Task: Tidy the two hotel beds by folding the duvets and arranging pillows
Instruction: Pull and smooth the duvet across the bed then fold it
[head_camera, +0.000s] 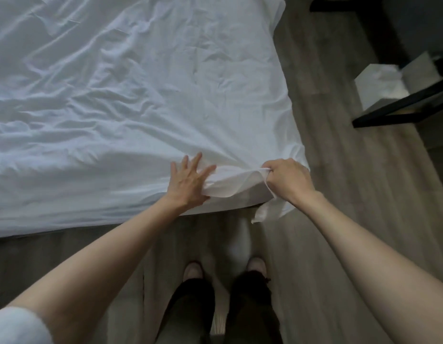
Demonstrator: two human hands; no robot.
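Your left hand [190, 181] spreads its fingers on the duvet [121, 95] at the bed's [250, 194] near edge; your right hand [287, 180] pinches the corner. Folding looks barely begun.

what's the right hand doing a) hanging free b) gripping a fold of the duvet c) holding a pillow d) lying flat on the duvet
b: the right hand is curled round a bunched fold of the white duvet at the bed's corner; the left hand is the flat one.
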